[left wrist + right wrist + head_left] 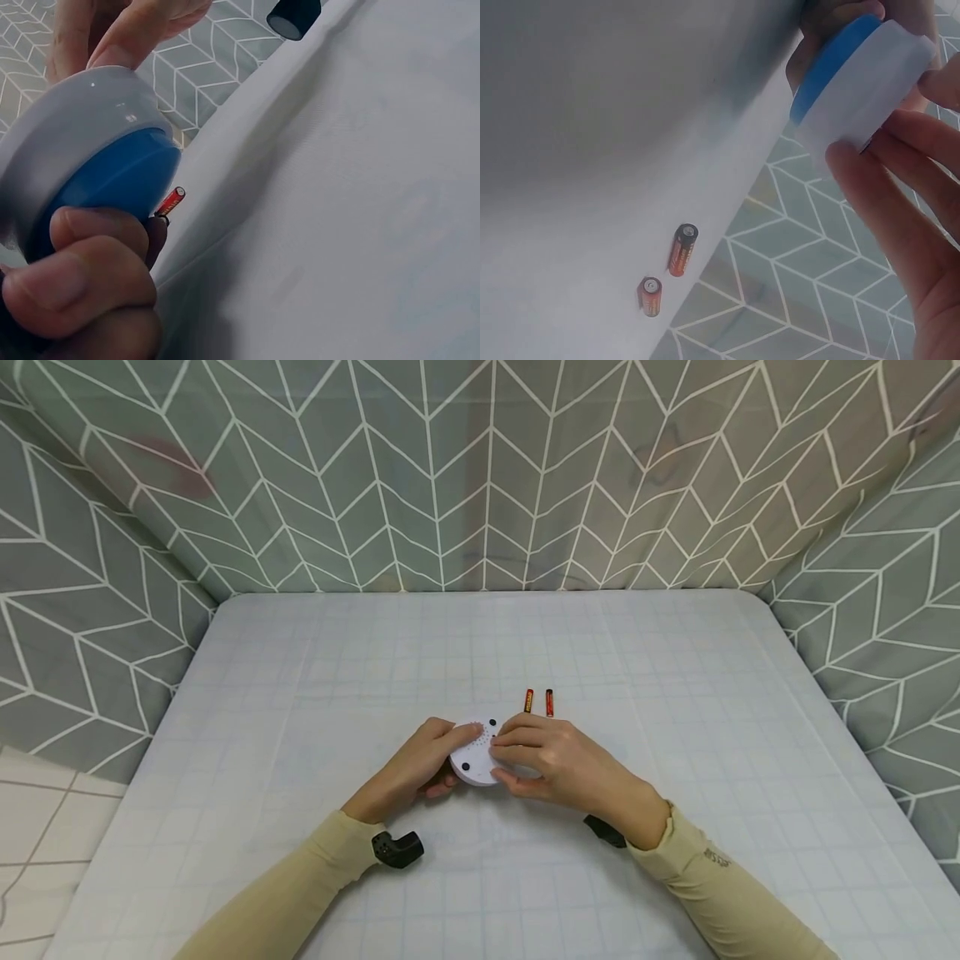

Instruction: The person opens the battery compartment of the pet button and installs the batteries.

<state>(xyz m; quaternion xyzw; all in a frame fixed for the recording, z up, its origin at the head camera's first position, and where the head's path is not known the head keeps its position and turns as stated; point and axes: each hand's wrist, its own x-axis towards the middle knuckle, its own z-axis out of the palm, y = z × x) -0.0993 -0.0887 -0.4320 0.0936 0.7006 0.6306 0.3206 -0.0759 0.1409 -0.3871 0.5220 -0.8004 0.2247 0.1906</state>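
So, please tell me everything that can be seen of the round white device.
The round device has a white body and a blue underside, both looking like smooth plastic. Its face, turned up, shows a cluster of small holes and dark round spots near the edge. The left hand grips it over the table; the right hand touches it, hiding part of the face.

Soft, even light fills the head view, with faint shadows beside the sleeves (277,889) near the worktop's (375,652) front edge. Wrist views look dimmer and hazier; small glints mark the round white-and-blue device (97,150) in the left.
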